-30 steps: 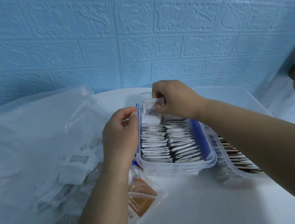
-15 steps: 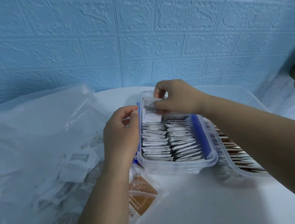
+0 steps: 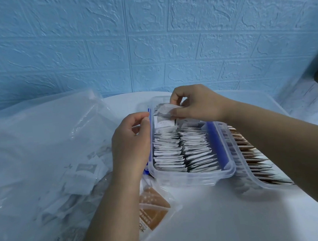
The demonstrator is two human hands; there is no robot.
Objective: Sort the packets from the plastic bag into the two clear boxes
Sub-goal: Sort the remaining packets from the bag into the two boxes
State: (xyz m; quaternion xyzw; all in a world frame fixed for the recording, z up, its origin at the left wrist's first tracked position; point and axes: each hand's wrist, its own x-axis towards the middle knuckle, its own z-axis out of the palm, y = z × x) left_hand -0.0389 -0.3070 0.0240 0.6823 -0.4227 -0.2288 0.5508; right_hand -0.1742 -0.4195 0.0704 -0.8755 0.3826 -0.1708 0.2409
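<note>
Pinching a single white packet (image 3: 162, 110) between thumb and fingertips, the person's right hand (image 3: 198, 103) hovers over the far end of the left clear box (image 3: 194, 177), wrist bent, forearm reaching in from the near right across the second box. The packet sits tilted, just above the packets already filed there. The left hand (image 3: 131, 142) is set against the box's left wall, fingers curled inward and thumb tip touching the rim by the blue clip (image 3: 150, 113); whether it grips anything cannot be told. Two hands and two clear boxes are in view, side by side and touching on the white table (image 3: 221, 222). The left box holds two rows of white packets (image 3: 184, 152) standing on edge, packed close from near end to far, too many to count. The right clear box (image 3: 254, 182), partly hidden by the right forearm, shows one row of brown packets (image 3: 254, 160). To the left lies one large plastic bag (image 3: 40, 140), crumpled, with loose white packets inside (image 3: 85, 169) and one brown packet (image 3: 152, 211) at its near edge, beside the left forearm. A blue brick-patterned wall (image 3: 147, 44) stands behind.
</note>
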